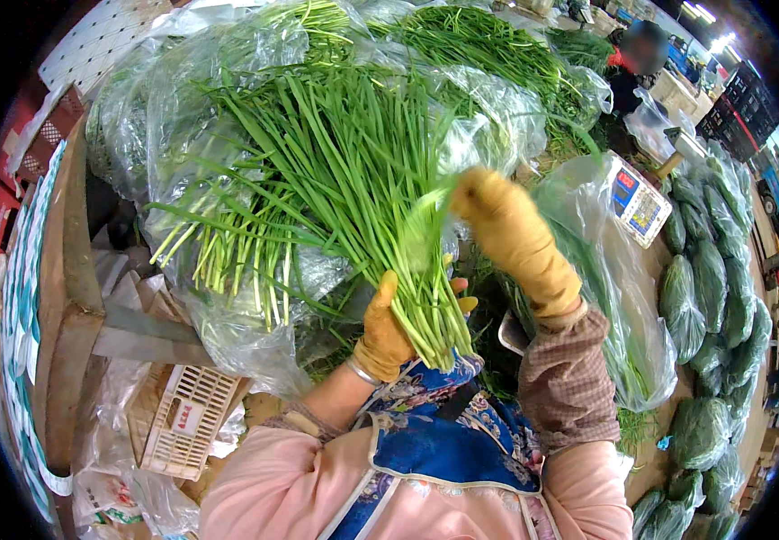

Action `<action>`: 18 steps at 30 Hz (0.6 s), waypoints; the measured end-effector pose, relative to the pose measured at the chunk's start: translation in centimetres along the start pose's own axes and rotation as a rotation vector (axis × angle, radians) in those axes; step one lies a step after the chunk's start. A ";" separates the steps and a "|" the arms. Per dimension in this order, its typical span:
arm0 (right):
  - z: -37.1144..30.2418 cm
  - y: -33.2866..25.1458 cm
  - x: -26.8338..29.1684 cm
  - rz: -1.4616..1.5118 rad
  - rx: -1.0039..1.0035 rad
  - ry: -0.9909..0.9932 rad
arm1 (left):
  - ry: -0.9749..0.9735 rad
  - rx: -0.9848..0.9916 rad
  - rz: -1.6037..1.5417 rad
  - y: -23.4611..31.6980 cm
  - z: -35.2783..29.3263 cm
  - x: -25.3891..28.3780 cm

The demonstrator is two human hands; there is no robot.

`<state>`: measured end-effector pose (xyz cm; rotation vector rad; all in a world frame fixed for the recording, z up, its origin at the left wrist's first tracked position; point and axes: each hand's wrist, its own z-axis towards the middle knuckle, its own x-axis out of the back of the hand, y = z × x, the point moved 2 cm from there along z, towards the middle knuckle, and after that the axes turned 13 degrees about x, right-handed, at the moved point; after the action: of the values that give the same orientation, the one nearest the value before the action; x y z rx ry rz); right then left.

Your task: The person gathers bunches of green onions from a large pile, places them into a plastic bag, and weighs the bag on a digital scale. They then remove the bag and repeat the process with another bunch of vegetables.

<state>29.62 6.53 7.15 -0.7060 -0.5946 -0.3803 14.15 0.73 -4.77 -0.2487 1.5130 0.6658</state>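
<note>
A thick bunch of garlic chives (353, 171) stands fanned out in front of me, pale stalk ends toward my body and green leaves pointing away. My left hand (382, 335), in a yellow glove, is wrapped round it near the stalk ends. To the right of the bunch, my gloved right hand (496, 214) is raised and closed, blurred by motion. A pale green smear runs down from its fingers across the bunch, apparently a few chives. More loose chives (237, 261) lie on clear plastic to the left, stalk ends toward me.
Large clear plastic bags (183, 99) of chives cover the table's far side. At right lie an open plastic bag (587, 234), a printed card (637, 200) and several bagged green bundles (709, 279). Below left are a wooden table edge (70, 315) and a crate (190, 418). Another person (632, 76) is far right.
</note>
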 end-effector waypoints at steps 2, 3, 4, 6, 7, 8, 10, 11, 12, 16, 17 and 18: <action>-0.7 -0.2 -1.5 -0.045 -0.002 -0.173 | 0.101 -0.036 0.031 -0.2 0.5 0.2; -1.2 0.1 -2.0 -0.145 0.026 -0.226 | 0.129 -0.052 0.058 -0.2 0.8 0.1; -1.8 0.6 -2.2 -0.192 0.047 -0.213 | 0.155 -0.018 0.064 -0.2 0.6 -0.2; -1.8 0.9 -2.7 -0.346 0.146 -0.222 | 0.116 -0.054 0.068 0.0 0.4 0.6; -1.6 0.9 -2.9 -0.424 0.196 -0.227 | 0.096 -0.073 0.070 0.0 0.3 0.8; -1.2 0.5 -3.4 -0.553 0.247 -0.249 | 0.086 -0.046 -0.013 -0.1 0.1 0.1; -0.8 -0.2 -4.2 -0.620 0.350 -0.245 | 0.195 0.020 0.171 -0.3 -0.5 -0.3; -0.3 -0.7 -4.7 -0.650 0.408 -0.242 | 0.251 0.047 0.265 -0.2 -0.9 -0.4; 0.4 -1.9 -4.8 -0.724 0.398 -0.294 | 0.368 0.051 0.252 -0.3 -1.0 -0.4; 2.0 -0.2 -4.1 -0.938 0.451 -0.191 | 0.470 0.035 0.450 0.0 -0.9 -1.1; 2.4 1.0 -3.7 -1.008 0.317 -0.257 | 0.447 0.046 0.404 0.0 -1.0 -1.0; 2.8 2.0 -2.6 -0.976 0.291 -0.180 | 0.424 0.056 0.359 0.1 -1.2 -0.7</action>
<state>27.55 10.23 6.28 -0.1219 -1.1279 -1.1122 13.21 -0.02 -4.20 -0.0754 2.0074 0.8917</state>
